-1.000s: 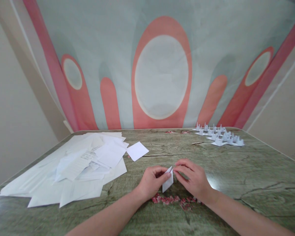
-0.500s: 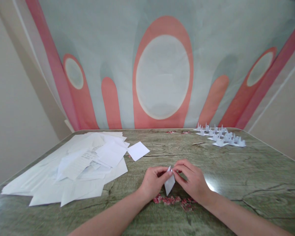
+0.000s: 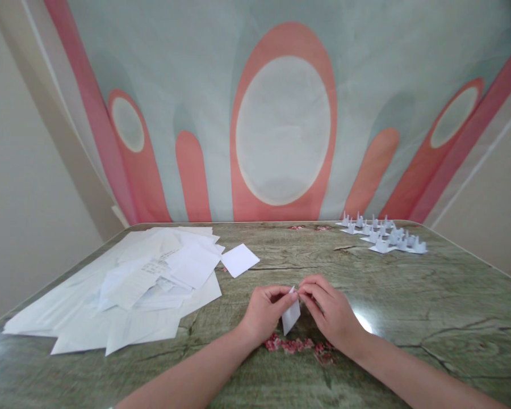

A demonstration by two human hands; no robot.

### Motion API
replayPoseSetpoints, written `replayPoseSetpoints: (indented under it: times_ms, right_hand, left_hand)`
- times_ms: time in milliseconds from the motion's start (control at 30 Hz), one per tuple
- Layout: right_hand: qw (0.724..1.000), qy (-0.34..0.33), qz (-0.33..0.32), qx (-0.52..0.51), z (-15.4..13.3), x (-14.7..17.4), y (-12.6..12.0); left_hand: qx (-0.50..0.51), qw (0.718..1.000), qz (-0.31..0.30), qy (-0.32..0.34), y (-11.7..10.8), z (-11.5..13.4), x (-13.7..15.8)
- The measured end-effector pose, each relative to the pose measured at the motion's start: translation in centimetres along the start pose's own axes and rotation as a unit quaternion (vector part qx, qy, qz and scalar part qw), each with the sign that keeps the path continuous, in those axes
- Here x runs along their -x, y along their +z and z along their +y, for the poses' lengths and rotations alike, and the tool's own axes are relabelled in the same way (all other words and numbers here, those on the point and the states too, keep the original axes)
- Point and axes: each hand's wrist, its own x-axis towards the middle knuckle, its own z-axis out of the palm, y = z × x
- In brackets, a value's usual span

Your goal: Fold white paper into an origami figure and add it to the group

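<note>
Compared with a second ago, the left hand (image 3: 259, 315) is setting its thumb higher on the folded paper (image 3: 291, 319). Finished-looking paper figures (image 3: 395, 237) are standing at far right; this piece is apparently remaining part-folded; a square sheet (image 3: 241, 260) is lying flat, unworked. The piece is hanging between both hands, left gripping its side, the right hand (image 3: 331, 311) pinching its top corner.

A single head-worn camera views the table (image 3: 409, 307) from above its near side, facing forward and down. The hands (image 3: 260, 313) lie near, at lower center; the patterned backdrop (image 3: 283, 130) stands farther off, filling the upper half.
</note>
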Motion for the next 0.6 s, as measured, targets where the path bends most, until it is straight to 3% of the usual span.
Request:
replayPoseSetpoints:
  times_ms: [600]
  right_hand:
    - [0.996,0.039,0.037,-0.072,-0.67,0.09,0.02]
  left_hand:
    - [0.048,0.999,-0.005,-0.019,-0.02,0.64,0.15]
